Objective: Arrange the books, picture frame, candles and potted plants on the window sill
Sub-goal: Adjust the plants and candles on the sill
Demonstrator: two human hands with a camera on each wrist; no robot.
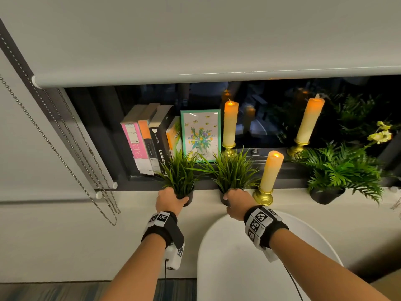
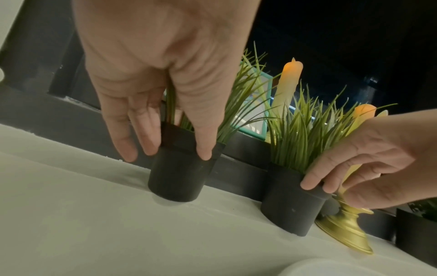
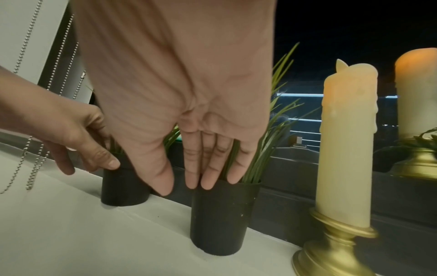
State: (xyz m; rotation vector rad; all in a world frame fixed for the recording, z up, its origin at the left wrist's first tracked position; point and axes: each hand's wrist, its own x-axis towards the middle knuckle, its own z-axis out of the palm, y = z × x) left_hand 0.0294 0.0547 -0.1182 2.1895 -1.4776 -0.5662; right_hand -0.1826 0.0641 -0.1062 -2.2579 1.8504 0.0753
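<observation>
Two small grass plants in black pots stand side by side at the front of the white window sill point(image 1: 288, 199). My left hand point(image 1: 173, 199) point(image 2: 175, 151) holds the left grass plant point(image 1: 181, 174) by its pot point(image 2: 179, 177), thumb in front and fingers at the left side. My right hand point(image 1: 235, 199) point(image 3: 189, 186) has thumb and fingertips on the rim of the right grass plant point(image 1: 232, 172), whose pot point(image 3: 222, 220) stands upright. Behind them stand several books point(image 1: 147, 140) and a teal picture frame point(image 1: 201, 133). One lit candle point(image 1: 271, 172) in a gold holder stands just right of my right hand.
Two more candles point(image 1: 230, 124) point(image 1: 310, 120) stand by the dark window glass. A fern in a black pot point(image 1: 338, 170) and yellow flowers point(image 1: 380, 133) fill the sill's right end. A bead chain point(image 1: 65, 159) hangs at the left. A white round seat point(image 1: 238, 257) lies below my arms.
</observation>
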